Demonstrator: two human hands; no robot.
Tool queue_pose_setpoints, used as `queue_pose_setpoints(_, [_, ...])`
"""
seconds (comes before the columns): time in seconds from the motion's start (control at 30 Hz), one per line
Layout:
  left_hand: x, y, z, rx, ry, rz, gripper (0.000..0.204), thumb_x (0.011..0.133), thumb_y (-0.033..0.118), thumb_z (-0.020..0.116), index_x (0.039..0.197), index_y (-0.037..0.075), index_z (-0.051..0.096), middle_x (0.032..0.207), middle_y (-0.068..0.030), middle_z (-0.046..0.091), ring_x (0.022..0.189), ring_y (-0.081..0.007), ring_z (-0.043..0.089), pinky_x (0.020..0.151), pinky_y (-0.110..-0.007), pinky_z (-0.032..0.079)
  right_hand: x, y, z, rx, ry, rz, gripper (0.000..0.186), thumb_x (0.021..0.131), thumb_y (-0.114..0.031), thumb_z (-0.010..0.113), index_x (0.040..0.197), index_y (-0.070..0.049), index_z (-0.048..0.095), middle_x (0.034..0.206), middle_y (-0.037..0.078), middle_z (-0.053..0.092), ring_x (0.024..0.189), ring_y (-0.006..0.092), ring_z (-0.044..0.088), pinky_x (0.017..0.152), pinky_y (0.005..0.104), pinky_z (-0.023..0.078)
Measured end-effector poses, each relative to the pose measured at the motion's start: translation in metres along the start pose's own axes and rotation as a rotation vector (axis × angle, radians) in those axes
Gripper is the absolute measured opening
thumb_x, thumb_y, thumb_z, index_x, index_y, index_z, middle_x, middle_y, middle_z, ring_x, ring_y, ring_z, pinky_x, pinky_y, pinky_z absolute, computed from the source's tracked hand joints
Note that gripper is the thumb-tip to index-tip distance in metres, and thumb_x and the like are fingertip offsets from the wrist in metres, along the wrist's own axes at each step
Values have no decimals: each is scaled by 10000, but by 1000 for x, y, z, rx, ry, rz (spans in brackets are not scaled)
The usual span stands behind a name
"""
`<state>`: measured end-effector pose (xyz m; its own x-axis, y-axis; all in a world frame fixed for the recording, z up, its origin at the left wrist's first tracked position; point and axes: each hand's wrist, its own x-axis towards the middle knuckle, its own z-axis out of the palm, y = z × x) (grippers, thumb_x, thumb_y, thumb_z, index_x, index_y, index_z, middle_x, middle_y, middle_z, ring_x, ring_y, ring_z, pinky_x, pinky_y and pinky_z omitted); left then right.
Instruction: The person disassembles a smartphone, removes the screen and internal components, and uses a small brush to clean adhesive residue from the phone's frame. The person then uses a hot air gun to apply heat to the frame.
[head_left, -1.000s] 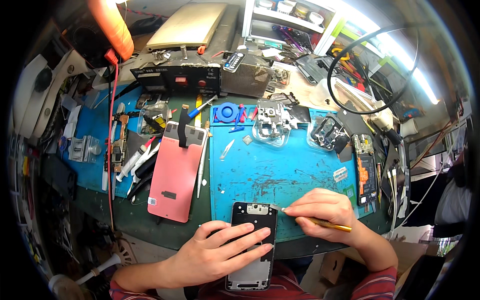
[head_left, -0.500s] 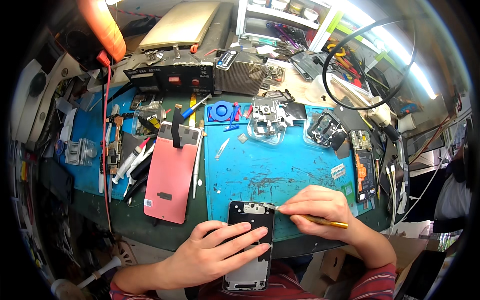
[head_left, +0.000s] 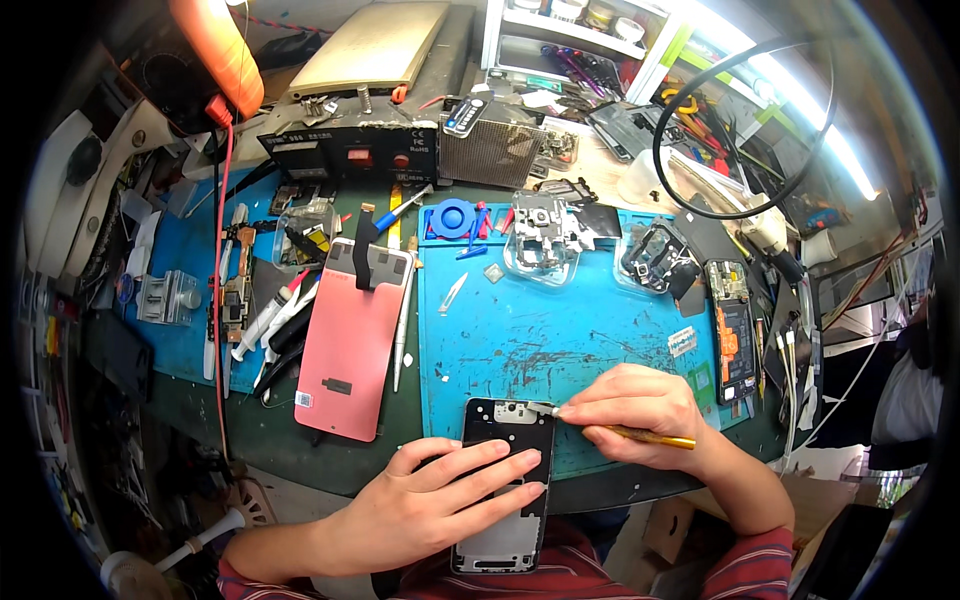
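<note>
A person's 2 bare hands work on a black and silver phone frame (head_left: 500, 542), at the near edge of a dark green table (head_left: 345, 462). The left hand (head_left: 435, 500) lies across the middle of the frame, fingers spread slightly apart. The right hand (head_left: 635, 412) pinches a gold-handled tool (head_left: 655, 439), its flat silvery tip over the frame's top right corner. Compared with 1 second ago, the tip reaches a little further inward across that corner, and the right fingertips sit closer to the frame's side. The left hand keeps the same spread pose.

The frame's top end overlaps the blue mat (head_left: 530, 330); its lower end passes the table edge, above the person's lap. Beyond the frame, a wide, scratched stretch of mat gives room. On its left border, a pink panel (head_left: 350, 350) lies at a slant, with a slim silver tool (head_left: 402, 340) just beside it. A small pointed blade (head_left: 453, 293) lies near the mat's left side. At the far side stand 2 clear trays (head_left: 520, 268) of parts. On the right, a razor blade (head_left: 682, 342) lies near an opened phone (head_left: 735, 335).
</note>
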<state>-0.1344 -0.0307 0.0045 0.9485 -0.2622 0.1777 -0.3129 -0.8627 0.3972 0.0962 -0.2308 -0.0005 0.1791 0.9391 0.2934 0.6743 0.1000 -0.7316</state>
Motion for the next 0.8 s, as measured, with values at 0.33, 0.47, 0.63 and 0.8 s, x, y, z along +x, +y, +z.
queue_pose_setpoints(0.33, [0, -1, -3, 7, -26, 4, 471, 945, 168, 648, 1407, 253, 666, 1538, 41, 584, 1392, -117, 502, 1104, -314, 349, -1, 0, -5, -12, -35, 8, 314, 810, 21, 790, 1119, -36, 786, 1008, 99, 777, 895, 249, 743, 773, 359, 602])
queue_pose_setpoints(0.47, [0, -2, -2, 2, -24, 11, 467, 947, 169, 645, 1407, 249, 666, 1540, 40, 583, 1396, -118, 497, 1107, -316, 350, 0, 1, -2, -1, -20, 0, 311, 808, 23, 788, 1113, -35, 787, 1001, 97, 776, 885, 250, 742, 762, 355, 603])
queue_pose_setpoints(0.63, [0, -3, -2, -7, -18, 17, 459, 956, 172, 631, 1409, 239, 660, 1544, 40, 579, 1390, -108, 506, 1114, -318, 340, 0, 1, -1, 2, -14, 3, 311, 802, 26, 790, 1107, -35, 788, 1001, 98, 778, 886, 250, 742, 760, 355, 603])
queue_pose_setpoints(0.8, [0, -5, -1, -11, -18, 21, 441, 974, 183, 605, 1412, 222, 646, 1556, 42, 569, 1381, -88, 525, 1126, -323, 321, 2, -1, -2, -14, -20, 7, 305, 796, 25, 794, 1094, -38, 791, 999, 99, 781, 884, 254, 744, 765, 357, 606])
